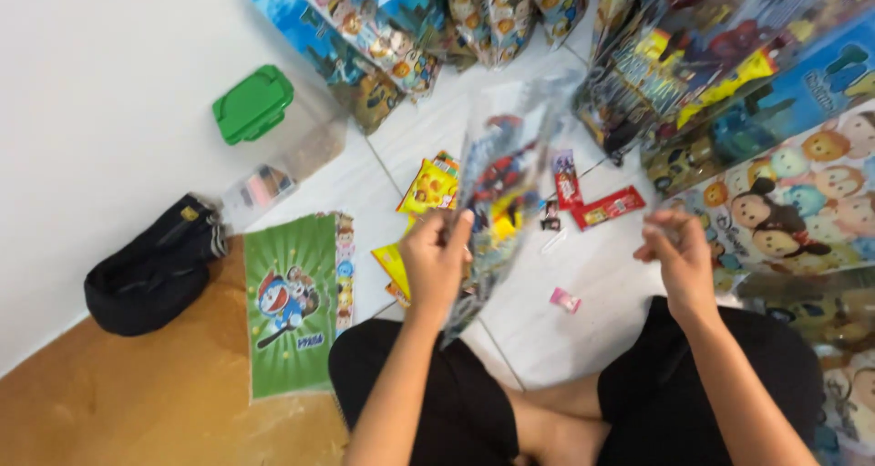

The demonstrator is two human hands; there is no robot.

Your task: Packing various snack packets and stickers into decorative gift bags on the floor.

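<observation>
My left hand (436, 256) grips a shiny cartoon-printed plastic bag (504, 170) by its lower edge and holds it up over the white tiled floor. The bag is blurred. My right hand (676, 254) hovers to the right of it, fingers curled together; I cannot tell whether anything small is pinched in them. Below the bag lie yellow snack packets (432, 185), two red candy bars (606, 207) and a small pink sweet (565, 300). I sit cross-legged in black trousers.
A stack of green cartoon bags (292, 304) lies at my left knee. A clear box with a green lid (255, 104) and a black pouch (150, 270) sit by the wall. Piles of printed bags (784, 110) fill the right and far side.
</observation>
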